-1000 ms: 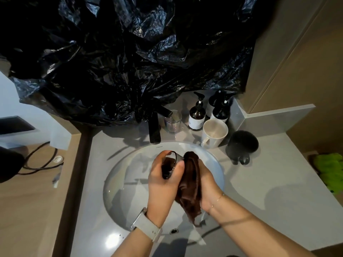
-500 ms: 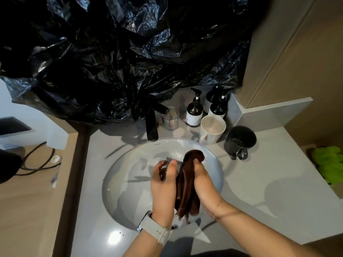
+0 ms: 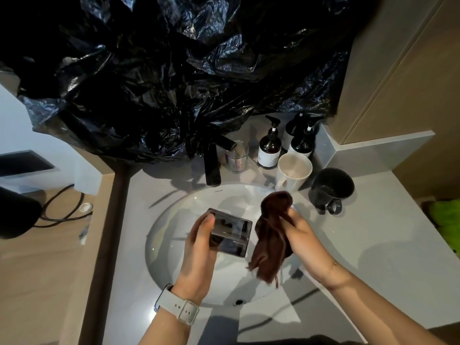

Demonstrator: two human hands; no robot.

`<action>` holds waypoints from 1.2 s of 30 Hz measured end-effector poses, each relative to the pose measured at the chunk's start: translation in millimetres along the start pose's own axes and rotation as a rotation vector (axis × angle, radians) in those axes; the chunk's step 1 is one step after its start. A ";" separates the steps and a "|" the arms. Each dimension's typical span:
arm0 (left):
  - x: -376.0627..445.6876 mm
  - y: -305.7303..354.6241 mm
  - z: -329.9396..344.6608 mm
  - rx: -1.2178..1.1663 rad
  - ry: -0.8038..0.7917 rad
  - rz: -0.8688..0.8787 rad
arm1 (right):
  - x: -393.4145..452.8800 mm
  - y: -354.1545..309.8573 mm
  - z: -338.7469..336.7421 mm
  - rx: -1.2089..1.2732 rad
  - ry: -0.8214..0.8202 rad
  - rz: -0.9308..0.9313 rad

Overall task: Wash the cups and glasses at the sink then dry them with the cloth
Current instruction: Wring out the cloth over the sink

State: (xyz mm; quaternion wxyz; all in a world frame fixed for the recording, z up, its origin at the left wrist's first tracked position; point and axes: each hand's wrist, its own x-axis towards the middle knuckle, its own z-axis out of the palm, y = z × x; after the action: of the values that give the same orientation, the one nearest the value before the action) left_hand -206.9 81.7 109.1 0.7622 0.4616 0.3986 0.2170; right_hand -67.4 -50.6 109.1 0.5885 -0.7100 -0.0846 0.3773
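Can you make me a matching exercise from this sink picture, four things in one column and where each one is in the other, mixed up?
Things:
1. clear glass
2. brown cloth
3. white mug
4. black mug

Places:
A. on the counter, farthest right of the cups
B. held in the left hand over the basin
C. on the counter in front of the pump bottles
D. held in the right hand over the basin

Pairs: 1-B, 2-D, 3-C, 4-A
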 end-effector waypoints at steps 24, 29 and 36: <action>-4.7 9.4 27.7 0.459 -0.320 0.338 | -11.7 -11.3 29.2 0.642 -0.313 0.350; 2.5 16.8 19.5 0.443 -0.273 0.339 | -10.4 -5.0 18.2 0.536 -0.228 0.331; 10.7 34.4 -3.7 0.463 -0.425 0.156 | -31.3 -46.8 -18.9 0.634 -0.386 -0.056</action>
State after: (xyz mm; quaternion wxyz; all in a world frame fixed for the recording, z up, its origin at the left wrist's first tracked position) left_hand -202.4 107.7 134.0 0.6843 0.6867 0.2328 0.0770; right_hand -62.2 -69.2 165.3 0.7625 -0.4058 -0.0925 0.4954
